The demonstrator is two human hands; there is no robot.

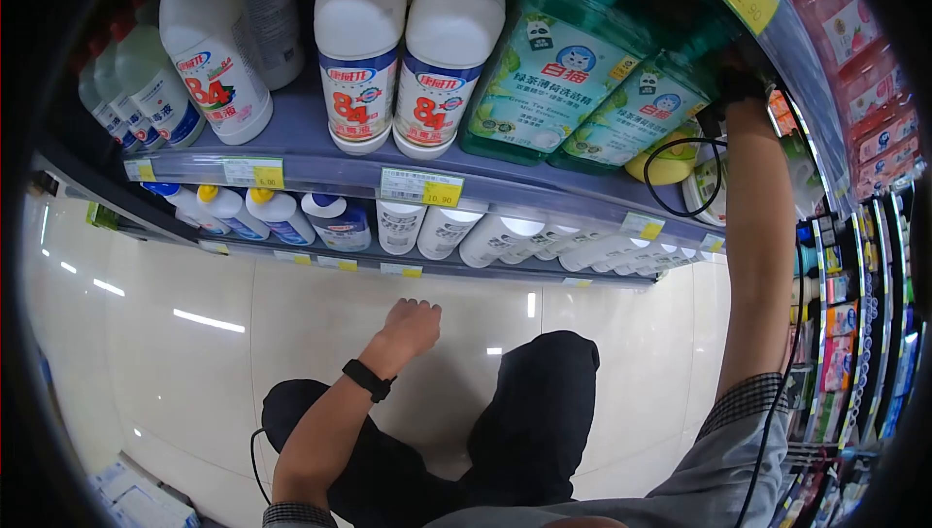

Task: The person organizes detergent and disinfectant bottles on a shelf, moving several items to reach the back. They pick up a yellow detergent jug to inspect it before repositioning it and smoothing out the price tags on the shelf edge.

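My left hand (413, 325) hangs over the floor in front of the lower shelf, fingers curled into a loose fist, with nothing showing in it. My right hand (742, 87) reaches deep into the upper shelf at the right, beside the green pump bottles of dish soap (636, 111). It is in dark shadow there, so its fingers and anything they touch cannot be made out. Below that wrist are a yellow bottle (672, 161) and a loop of black cable (649, 179). White disinfectant bottles with red caps (357, 52) stand further left on the same shelf.
The upper shelf's front edge (544, 188) carries price tags. More white bottles (398, 227) line the lower shelf. Pink packs (864, 33) and hanging goods (840, 314) fill the racks at the right. My bent knees (544, 382) are close to the shelf.
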